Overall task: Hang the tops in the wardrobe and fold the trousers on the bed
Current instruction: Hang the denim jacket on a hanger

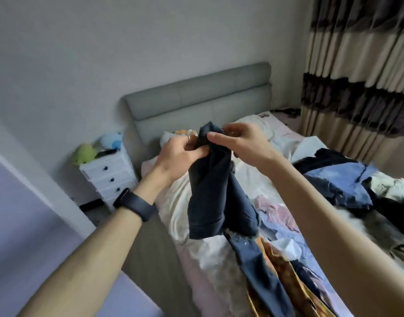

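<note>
A: Hands?
B: Left hand (180, 154) and right hand (239, 143) both pinch the top edge of the dark trousers (210, 197), which hang above the middle of the bed (194, 252).
A: Containers?
B: White nightstand (109, 177) far left, drawers closed, plush toys (86, 153) on top. Clothes pile (338, 184) on the bed's right.

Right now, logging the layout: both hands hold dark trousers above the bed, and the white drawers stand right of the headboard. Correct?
No: the head view shows the white drawers left of the headboard. Left hand and right hand do hold the dark trousers above the bed.
</note>
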Tool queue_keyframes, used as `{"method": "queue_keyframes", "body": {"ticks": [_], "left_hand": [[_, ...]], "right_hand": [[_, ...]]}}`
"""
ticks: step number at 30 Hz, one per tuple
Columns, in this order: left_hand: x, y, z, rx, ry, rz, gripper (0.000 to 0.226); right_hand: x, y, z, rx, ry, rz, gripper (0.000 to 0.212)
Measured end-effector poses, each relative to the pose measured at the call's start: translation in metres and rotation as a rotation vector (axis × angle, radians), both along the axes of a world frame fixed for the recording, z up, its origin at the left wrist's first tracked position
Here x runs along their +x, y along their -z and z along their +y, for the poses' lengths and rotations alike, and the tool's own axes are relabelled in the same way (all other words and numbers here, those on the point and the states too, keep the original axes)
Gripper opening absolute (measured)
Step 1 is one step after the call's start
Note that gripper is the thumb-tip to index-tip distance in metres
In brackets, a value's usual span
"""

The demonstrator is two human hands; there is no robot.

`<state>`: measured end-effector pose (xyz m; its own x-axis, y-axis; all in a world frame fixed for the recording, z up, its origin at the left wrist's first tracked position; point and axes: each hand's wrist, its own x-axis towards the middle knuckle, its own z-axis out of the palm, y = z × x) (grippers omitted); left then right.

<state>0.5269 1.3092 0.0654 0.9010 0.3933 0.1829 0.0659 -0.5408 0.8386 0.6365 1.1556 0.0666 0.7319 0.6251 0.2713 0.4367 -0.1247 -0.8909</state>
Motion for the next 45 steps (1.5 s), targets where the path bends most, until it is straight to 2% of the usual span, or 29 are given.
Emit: {"method": "queue_keyframes", "body": {"ticks": [3, 8, 10, 13, 16, 18, 20, 23, 25, 28, 31, 33, 35, 38, 40, 43, 45], "left_hand": [[-0.051, -0.007, 0.001, 0.040, -0.196, -0.069, 0.033], [-0.139, 0.020, 0.013, -0.128, -0.457, -0.196, 0.023], [-0.179, 0.036, 0.024, -0.152, -0.574, -0.201, 0.016], [-0.246, 0.067, 0.036, -0.175, -0.723, -0.131, 0.020], [-0.316, 0.099, 0.048, -0.233, -0.841, -0.055, 0.019], [-0.362, 0.105, 0.052, -0.289, -0.912, -0.030, 0.033], [-0.403, 0.105, 0.053, -0.362, -0.924, -0.005, 0.052], [-0.471, 0.100, 0.054, -0.338, -0.931, 0.016, 0.039], [-0.507, 0.096, 0.049, -0.349, -0.941, 0.062, 0.043], [-0.548, 0.093, 0.034, -0.585, -0.895, 0.069, 0.030], [-0.577, 0.101, 0.008, -0.837, -0.966, -0.078, 0.020], [-0.589, 0.119, -0.007, -0.756, -1.200, -0.147, 0.018], [-0.591, 0.144, -0.015, -0.601, -1.420, -0.112, 0.036], [-0.574, 0.190, -0.023, -0.400, -1.500, 0.277, 0.083], [-0.553, 0.216, -0.025, -0.326, -1.588, 0.393, 0.100], [-0.525, 0.242, -0.016, -0.194, -1.857, 0.238, 0.109], [-0.520, 0.251, -0.010, -0.137, -2.009, 0.193, 0.095]], "right_hand": [[-0.043, 0.004, 0.009, 0.110, 0.002, -0.005, 0.050], [-0.133, 0.070, 0.004, 0.241, 0.030, -0.118, 0.037], [-0.172, 0.101, 0.014, 0.156, -0.059, -0.125, 0.046], [-0.231, 0.142, 0.048, -0.066, -0.200, -0.180, 0.054], [-0.278, 0.158, 0.090, -0.100, -0.336, -0.222, 0.027], [-0.300, 0.157, 0.117, -0.106, -0.450, -0.165, 0.008], [-0.313, 0.152, 0.137, -0.090, -0.534, -0.056, 0.007], [-0.348, 0.143, 0.171, -0.045, -0.694, 0.008, 0.012], [-0.378, 0.140, 0.194, -0.029, -0.834, 0.006, 0.012], [-0.416, 0.136, 0.230, -0.023, -1.036, 0.022, 0.012], [-0.443, 0.138, 0.259, -0.019, -1.251, 0.204, 0.012], [-0.456, 0.139, 0.272, -0.049, -1.355, 0.326, 0.017], [-0.466, 0.134, 0.283, -0.089, -1.424, 0.435, 0.031], [-0.480, 0.123, 0.297, -0.153, -1.478, 0.673, 0.030], [-0.488, 0.118, 0.304, -0.211, -1.497, 0.791, 0.026], [-0.498, 0.113, 0.310, -0.256, -1.552, 0.827, 0.023], [-0.502, 0.112, 0.312, -0.299, -1.578, 0.820, 0.023]]}}
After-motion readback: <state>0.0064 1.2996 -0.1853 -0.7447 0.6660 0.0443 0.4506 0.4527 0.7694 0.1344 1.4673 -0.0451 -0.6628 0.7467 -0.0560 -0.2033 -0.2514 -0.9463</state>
